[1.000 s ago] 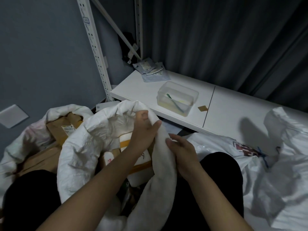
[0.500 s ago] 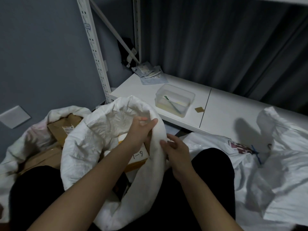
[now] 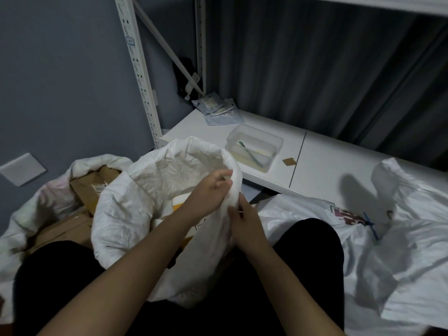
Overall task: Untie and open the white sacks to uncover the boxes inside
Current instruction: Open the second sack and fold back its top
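Note:
A white woven sack (image 3: 135,202) stands open between my knees, its rim rolled down. My left hand (image 3: 208,192) grips the rim's right side from inside. My right hand (image 3: 244,224) holds the same rolled edge from outside, just below the left. Inside the sack a box (image 3: 180,202) with a yellow-orange band shows, mostly hidden by my left forearm. A second open sack (image 3: 48,202) lies to the left with brown cardboard boxes (image 3: 89,187) exposed in it.
A low white shelf (image 3: 315,170) runs behind, carrying a clear plastic tub (image 3: 254,146) and some flat packets (image 3: 220,112). Crumpled white sacks (image 3: 400,251) with a blue tie (image 3: 371,226) lie at right. A perforated rack post (image 3: 140,76) rises at the left.
Both hands have worked the sack's rim further down and outward, and the mouth has widened. The view has shifted upward.

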### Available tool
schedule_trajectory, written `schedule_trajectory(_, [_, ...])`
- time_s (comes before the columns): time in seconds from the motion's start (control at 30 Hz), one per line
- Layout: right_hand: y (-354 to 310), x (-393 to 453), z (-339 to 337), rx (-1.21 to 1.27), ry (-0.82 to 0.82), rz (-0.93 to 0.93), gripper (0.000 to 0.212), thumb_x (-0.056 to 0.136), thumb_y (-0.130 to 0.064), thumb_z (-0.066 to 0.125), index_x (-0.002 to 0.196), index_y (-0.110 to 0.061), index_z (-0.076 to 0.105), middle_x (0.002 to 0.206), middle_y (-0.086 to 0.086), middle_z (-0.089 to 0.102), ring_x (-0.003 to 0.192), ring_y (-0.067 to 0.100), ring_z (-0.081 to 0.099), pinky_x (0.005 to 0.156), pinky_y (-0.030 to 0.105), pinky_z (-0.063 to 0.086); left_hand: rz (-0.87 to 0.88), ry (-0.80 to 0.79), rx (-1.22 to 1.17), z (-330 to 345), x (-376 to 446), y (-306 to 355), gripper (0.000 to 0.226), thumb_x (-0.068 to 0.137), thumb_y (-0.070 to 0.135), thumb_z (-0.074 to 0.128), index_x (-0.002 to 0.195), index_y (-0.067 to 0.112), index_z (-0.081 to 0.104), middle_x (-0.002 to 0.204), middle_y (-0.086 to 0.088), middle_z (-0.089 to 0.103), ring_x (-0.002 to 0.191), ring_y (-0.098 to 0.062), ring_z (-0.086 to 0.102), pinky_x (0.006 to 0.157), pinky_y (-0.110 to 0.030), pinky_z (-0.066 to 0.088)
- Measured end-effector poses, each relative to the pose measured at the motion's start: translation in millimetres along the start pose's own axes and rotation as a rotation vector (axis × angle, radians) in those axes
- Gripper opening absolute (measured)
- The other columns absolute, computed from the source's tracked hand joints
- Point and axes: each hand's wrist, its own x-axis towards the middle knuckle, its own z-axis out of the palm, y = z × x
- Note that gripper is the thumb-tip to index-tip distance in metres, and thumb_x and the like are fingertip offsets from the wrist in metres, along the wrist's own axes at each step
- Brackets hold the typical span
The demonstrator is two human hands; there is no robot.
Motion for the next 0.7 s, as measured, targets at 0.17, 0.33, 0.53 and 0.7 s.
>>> schedule_trajectory(0.17, [-8,6,-11,1.092,-0.295,0.237,0.034,0.095,-0.007,0.048,0.129,-0.004,0.054,0.121,0.021,0.063,0.105,0.028,0.064,0.092,0.037,0.053,-0.005,-0.037,0.114,-23,-13,-6,0.022,0.091,0.022,0.061,0.109,0.015,0.069,0.101,-0.013,0.068,0.094,-0.022,0.065,0.09,-0.043,0.053])
schedule_trajectory(0.33, [-11,-4,0,0.413,0.152,0.089,0.012,0.084,-0.02,0.073,0.089,-0.016,0.063,0.084,-0.002,0.068,0.07,-0.004,0.062,0.063,0.011,0.048,0.021,0.098,0.224,-22,-9,-18,0.021,0.085,0.012,0.063,0.084,-0.009,0.064,0.076,-0.024,0.065,0.072,-0.033,0.064,0.075,-0.052,0.055])
schedule_trajectory(0.53, [-1,-14,20,0.08,0.039,-0.02,0.065,0.077,-0.057,0.06,0.131,-0.023,0.054,0.107,0.001,0.066,0.093,0.011,0.065,0.084,0.035,0.055,0.091,0.106,0.151,-12,-5,-19,0.026,0.093,0.009,0.048,0.11,0.008,0.069,0.1,-0.01,0.071,0.091,-0.019,0.066,0.089,-0.045,0.052])
schedule_trajectory(0.7, [1,7,9,0.756,-0.064,0.186,0.037,0.08,0.002,0.067,0.114,-0.012,0.069,0.105,0.013,0.072,0.1,0.026,0.067,0.087,0.034,0.055,0.2,0.01,0.187,-21,-20,-22,0.036,0.097,0.008,0.046,0.131,0.015,0.055,0.123,0.006,0.059,0.111,-0.004,0.054,0.093,-0.01,0.04])
